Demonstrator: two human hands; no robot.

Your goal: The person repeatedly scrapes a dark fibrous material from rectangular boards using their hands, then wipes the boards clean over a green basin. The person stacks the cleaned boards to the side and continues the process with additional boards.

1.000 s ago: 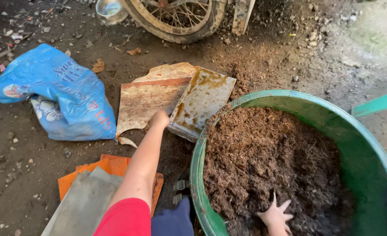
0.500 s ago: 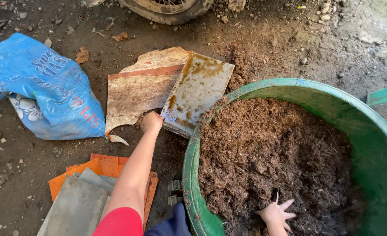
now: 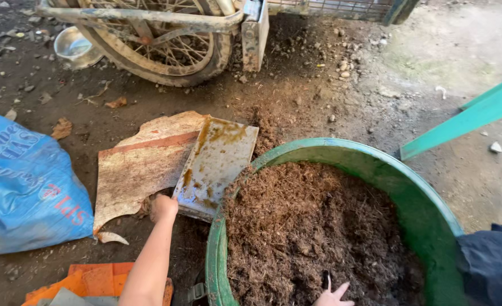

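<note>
the left hand (image 3: 164, 208) is reaching out over the dirt ground (image 3: 330, 96), its fingers clenched on the near lower edge of a flat, rust-stained metal sheet (image 3: 217, 164). the sheet is lying tilted, its right-hand corner resting against the left rim of the green tub (image 3: 426, 204), its far edge pointing toward the cart wheel. under the sheet a broken, mud-smeared board (image 3: 140, 164) with a reddish stripe is lying flat on the ground, partly covered by it; the hand is touching both where they overlap.

the right hand (image 3: 333, 296) is lying on the brown fibrous compost (image 3: 313, 232) at the near side of the tub, only the fingertips showing at the bottom edge of the view, spread and released, gripping nothing that can be seen. the compost is filling the tub to just below the rim.

a blue printed plastic sack (image 3: 27, 187) is lying crumpled on the ground at the left, well apart from the board. an orange flat piece (image 3: 92, 280) is lying at the near left, beside the forearm. a spoked, muddy cart wheel (image 3: 160, 48) is standing at the far side, with a metal bowl (image 3: 76, 48) just to its left. a teal bar (image 3: 466, 119) is slanting in from the right edge, beyond the tub. dark blue cloth (image 3: 492, 263) is showing at the near right corner, against the tub's rim.
</note>
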